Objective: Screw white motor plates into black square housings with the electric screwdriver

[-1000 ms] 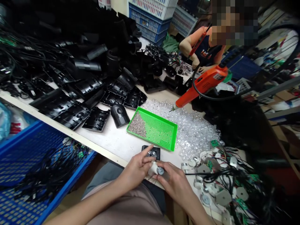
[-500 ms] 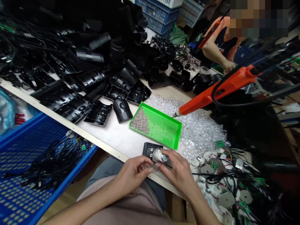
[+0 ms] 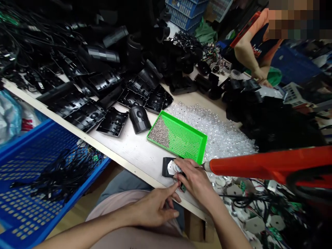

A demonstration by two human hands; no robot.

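Observation:
My right hand [image 3: 193, 178] presses a small white round part [image 3: 173, 168] with thin red wires into a small black block [image 3: 166, 166] near the table's front edge. Its fingers curl over the part. My left hand [image 3: 155, 206] hovers just below the table edge, index finger stretched toward the wires, the other fingers curled, holding nothing I can see. An orange electric screwdriver [image 3: 269, 165] hangs in from the right, its tip close to my right hand.
A green tray [image 3: 186, 140] with a heap of small screws lies behind the block. Clear plastic bits [image 3: 223, 133] spread to its right. Black plastic shells [image 3: 88, 100] cover the left and back. A blue crate [image 3: 31, 180] stands below left. Another person's arm [image 3: 249, 58] works at back right.
My right hand has moved the white part from in front of me onto the black block. My left hand let go and dropped back. The orange screwdriver has swung down close to my right hand.

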